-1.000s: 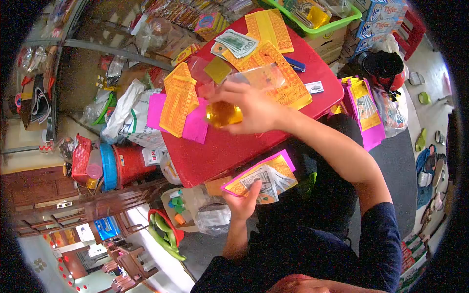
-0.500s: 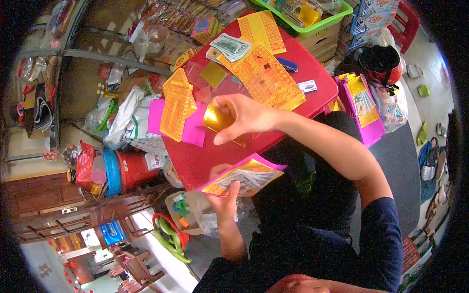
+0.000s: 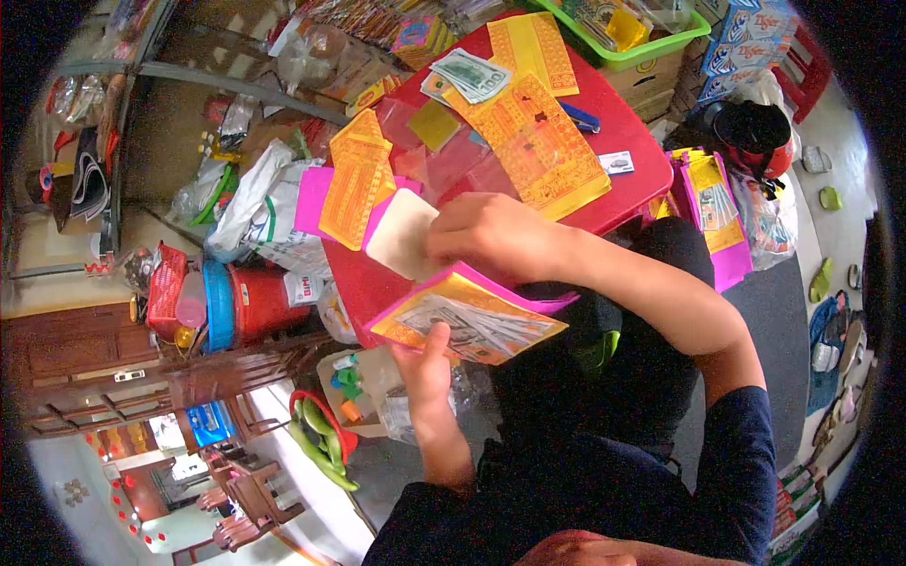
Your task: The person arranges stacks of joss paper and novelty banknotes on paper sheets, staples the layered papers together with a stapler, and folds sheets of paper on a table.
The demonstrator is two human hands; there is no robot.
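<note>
My left hand point(image 3: 427, 363) grips a paper packet point(image 3: 481, 316) from below, thumb on top. The packet is layered: pink paper outside, yellow-orange printed paper, and grey banknote-like slips on its upper face. Just above it, my right hand point(image 3: 486, 231) is closed on a sheet of paper point(image 3: 401, 236) whose pale cream side shows; its fingertips are partly hidden. Beyond, on the red table point(image 3: 359, 307), an orange printed paper point(image 3: 359, 184) rests on pink paper point(image 3: 311, 200). Larger yellow printed sheets point(image 3: 538, 141) and a fan of banknote-like papers point(image 3: 469, 75) lie farther back.
A blue stapler point(image 3: 580, 117) and a small white card point(image 3: 615, 163) lie near the table's right edge. Finished-looking pink and yellow packets point(image 3: 713, 212) are stacked at right. A green tray point(image 3: 651, 52) stands behind. Red and blue tubs point(image 3: 219, 304) stand at left.
My right hand has lowered toward the packet and closed further; the sheet in it showed shiny gold and now shows a pale side. The packet has tilted. The whole view has shifted slightly.
</note>
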